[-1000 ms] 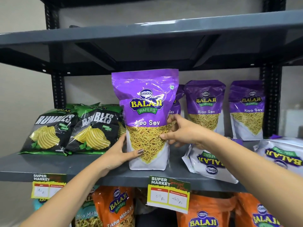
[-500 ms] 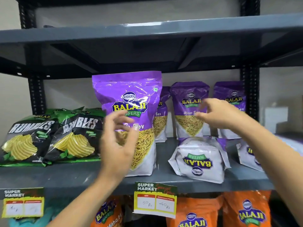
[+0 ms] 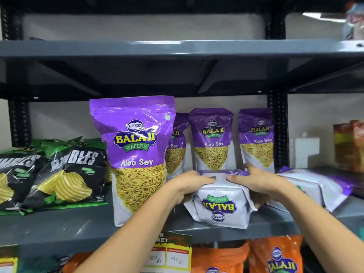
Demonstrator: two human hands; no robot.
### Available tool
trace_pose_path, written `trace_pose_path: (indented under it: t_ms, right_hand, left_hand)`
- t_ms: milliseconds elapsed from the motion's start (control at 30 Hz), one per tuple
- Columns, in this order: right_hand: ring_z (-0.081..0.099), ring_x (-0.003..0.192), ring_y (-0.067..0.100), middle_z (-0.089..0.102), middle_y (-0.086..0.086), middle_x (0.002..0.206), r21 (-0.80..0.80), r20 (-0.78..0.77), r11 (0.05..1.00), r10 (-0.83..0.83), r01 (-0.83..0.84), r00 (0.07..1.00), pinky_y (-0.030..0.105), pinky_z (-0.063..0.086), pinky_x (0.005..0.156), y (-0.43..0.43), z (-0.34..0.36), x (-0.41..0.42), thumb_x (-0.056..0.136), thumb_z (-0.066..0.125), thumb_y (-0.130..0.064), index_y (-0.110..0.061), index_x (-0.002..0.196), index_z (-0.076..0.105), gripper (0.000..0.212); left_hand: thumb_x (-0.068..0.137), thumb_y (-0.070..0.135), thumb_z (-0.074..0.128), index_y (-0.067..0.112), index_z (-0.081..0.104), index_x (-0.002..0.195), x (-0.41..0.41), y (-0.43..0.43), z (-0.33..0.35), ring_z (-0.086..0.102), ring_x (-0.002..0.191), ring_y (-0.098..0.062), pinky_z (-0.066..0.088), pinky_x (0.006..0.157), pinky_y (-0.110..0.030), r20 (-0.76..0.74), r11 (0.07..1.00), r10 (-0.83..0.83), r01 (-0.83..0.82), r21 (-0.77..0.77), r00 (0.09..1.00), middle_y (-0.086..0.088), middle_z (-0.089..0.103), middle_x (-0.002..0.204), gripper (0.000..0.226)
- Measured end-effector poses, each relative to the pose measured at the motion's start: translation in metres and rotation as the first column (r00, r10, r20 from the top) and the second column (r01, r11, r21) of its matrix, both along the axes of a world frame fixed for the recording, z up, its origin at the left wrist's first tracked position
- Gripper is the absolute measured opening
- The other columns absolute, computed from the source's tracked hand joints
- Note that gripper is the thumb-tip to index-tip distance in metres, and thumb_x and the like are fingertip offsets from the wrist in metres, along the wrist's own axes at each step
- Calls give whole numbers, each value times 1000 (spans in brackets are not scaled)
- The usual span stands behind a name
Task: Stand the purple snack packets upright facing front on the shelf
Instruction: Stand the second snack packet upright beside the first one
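A purple Aloo Sev packet (image 3: 136,154) stands upright, label forward, near the front of the grey shelf (image 3: 59,231). Three more purple packets stand behind it, among them one at the middle (image 3: 212,140) and one by the post (image 3: 256,138). A flat-lying packet (image 3: 220,205) rests with its white base toward me and its logo upside down. My left hand (image 3: 187,186) grips its left side and my right hand (image 3: 256,184) grips its right side. Another lying packet (image 3: 311,188) sits to the right.
Black and green Rumbles chip bags (image 3: 67,174) lean at the left of the shelf. A black upright post (image 3: 277,131) stands at the right, with an orange box (image 3: 348,146) beyond it. Orange Balaji bags (image 3: 275,259) and price tags (image 3: 169,255) sit below.
Both hands let go of the upright front packet and moved right onto the lying packet, which they now grip from both sides. The camera view shifted slightly.
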State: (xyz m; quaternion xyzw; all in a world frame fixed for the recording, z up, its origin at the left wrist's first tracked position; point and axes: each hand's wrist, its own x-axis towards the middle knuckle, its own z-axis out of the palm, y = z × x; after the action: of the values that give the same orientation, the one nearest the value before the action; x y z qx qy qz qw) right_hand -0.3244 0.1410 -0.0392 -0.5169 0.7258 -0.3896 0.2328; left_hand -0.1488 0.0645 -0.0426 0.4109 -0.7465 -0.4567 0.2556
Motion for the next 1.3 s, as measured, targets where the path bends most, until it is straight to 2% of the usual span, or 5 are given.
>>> trace_pose_path:
  t_ms: [233, 567, 1000, 1167, 1300]
  right_hand:
    - [62, 93, 22, 60, 7, 119, -340, 19, 940, 12, -5, 1000, 35, 53, 73, -12, 9, 0, 77, 75, -21, -21, 146, 20, 88]
    - [67, 102, 28, 68, 16, 116, -578, 202, 811, 249, -90, 947, 52, 48, 96, -61, -10, 1, 74, 71, 8, -31, 151, -5, 115]
    - [55, 73, 15, 65, 4, 89, -555, 625, 830, 372, 56, 687, 27, 37, 63, -85, -12, -22, 73, 45, -77, -17, 115, 60, 74]
    - [46, 33, 12, 59, 1, 46, -432, 841, 885, 327, 174, 430, 19, 31, 41, -112, -5, -35, 91, 20, -64, -13, 97, 59, 64]
    - [48, 44, 12, 59, 3, 54, -370, 767, 922, 236, 111, 596, 22, 42, 47, -117, -12, -36, 95, 40, -22, -8, 86, 63, 29]
  left_hand:
    - [69, 13, 85, 8, 45, 133, -6, -5, -7, 61, 106, -19, 52, 84, -21, -304, 944, 9, -108, -313, 953, -6, 64, 124, 75]
    - [63, 18, 89, 30, -17, 153, -9, -10, -14, 47, 131, -32, 41, 104, -37, -48, 724, 249, -219, -654, 967, -11, 23, 145, 139]
    - [63, 67, 60, 25, 25, 149, -22, 22, -44, 36, 137, -33, 39, 107, -42, -170, 342, 444, -342, -875, 880, -11, 27, 151, 102]
    - [51, 72, 40, 27, 36, 140, -39, 33, -47, 38, 133, -21, 31, 112, -30, -115, 700, 298, -299, -649, 948, 2, 29, 135, 100]
    - [45, 71, 35, 23, 40, 136, -44, 27, -47, 34, 133, -22, 27, 113, -29, -232, 748, 306, -384, -542, 923, 0, 29, 133, 103]
